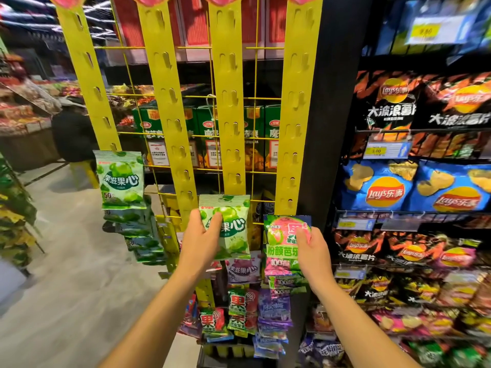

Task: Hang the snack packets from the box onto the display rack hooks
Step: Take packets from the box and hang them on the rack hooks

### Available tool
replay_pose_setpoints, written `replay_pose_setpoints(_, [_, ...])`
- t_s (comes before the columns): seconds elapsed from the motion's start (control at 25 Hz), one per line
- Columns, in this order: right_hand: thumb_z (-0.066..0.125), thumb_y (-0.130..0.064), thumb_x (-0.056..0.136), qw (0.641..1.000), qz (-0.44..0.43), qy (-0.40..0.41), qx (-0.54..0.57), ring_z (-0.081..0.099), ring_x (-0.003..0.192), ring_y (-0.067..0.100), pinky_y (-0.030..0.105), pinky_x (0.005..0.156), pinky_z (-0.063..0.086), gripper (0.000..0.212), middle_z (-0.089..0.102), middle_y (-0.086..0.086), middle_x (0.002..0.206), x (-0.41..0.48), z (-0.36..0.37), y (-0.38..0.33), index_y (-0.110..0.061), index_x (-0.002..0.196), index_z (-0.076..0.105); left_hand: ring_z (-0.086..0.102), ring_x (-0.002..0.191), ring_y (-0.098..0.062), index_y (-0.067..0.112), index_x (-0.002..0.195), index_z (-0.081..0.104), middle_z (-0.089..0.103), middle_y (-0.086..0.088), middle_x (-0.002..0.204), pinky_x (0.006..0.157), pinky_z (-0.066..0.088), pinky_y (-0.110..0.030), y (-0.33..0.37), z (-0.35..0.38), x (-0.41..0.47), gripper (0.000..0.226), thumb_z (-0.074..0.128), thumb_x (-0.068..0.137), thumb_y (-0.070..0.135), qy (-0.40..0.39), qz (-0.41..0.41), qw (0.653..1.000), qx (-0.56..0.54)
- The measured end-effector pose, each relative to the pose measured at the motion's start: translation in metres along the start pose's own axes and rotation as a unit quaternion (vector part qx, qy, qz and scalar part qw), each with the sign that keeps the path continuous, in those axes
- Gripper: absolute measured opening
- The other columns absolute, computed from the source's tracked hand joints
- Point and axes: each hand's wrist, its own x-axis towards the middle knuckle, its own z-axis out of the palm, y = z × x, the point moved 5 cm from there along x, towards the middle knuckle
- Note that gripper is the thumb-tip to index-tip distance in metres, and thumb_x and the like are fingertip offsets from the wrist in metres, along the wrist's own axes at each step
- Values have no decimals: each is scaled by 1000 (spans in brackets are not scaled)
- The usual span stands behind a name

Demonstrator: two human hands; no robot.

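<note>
Grips both loaded: left grip (202,236) pinches green packet (233,229) at foot of third yellow strip (229,75); right grip (314,252) holds pink packet (283,236) just right of that strip, lower. Advice: keep pkt level, line its hole w/ free hook (237,178), push straight on.

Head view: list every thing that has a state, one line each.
left hand, grips the green packet
green packet, held up at the foot of the third strip; hooked or not, cannot tell
right hand, holds the pink packet
pink packet, held below the fourth strip
hung green packet, hanging on the first strip
upper hooks, bare
</note>
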Motion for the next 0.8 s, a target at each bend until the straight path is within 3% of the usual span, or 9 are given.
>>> replay_pose_setpoints(0.28, [43,-29,107,1000,13,-8,0,31,61,12,32,57,27,32,33,-1,73,-3,9,18,-18,78,34,52,78,-21,14,103,49,53,-10,92,66,53,-50,-3,-4,5,27,54,106,41,10,2,1000,12])
replay_pose_setpoints(0.52, [44,-34,106,999,-14,17,-37,32,56,13,33,55,26,34,36,-3,66,-4,7,26,-20,76,35,48,75,-20,10,105,48,48,-9,89,63,48,-42,-4,1,-1,30,54,106,39,-2,-6,1000,13])
replay_pose_setpoints(0.64, [47,-36,104,990,-49,46,-126,47,74,17,34,61,34,28,44,-3,82,-2,1,27,-21,82,42,49,75,-21,10,105,48,49,-9,89,63,50,-42,-1,1,-1,30,54,106,40,-2,-1,1000,20])
replay_pose_setpoints(0.8, [56,-42,98,971,-74,58,-220,51,98,21,35,69,46,22,47,-1,102,4,-5,20,-21,94,56,46,72,-22,11,105,48,46,-9,87,62,48,-43,1,3,-1,31,54,105,41,-2,-1,1000,22])
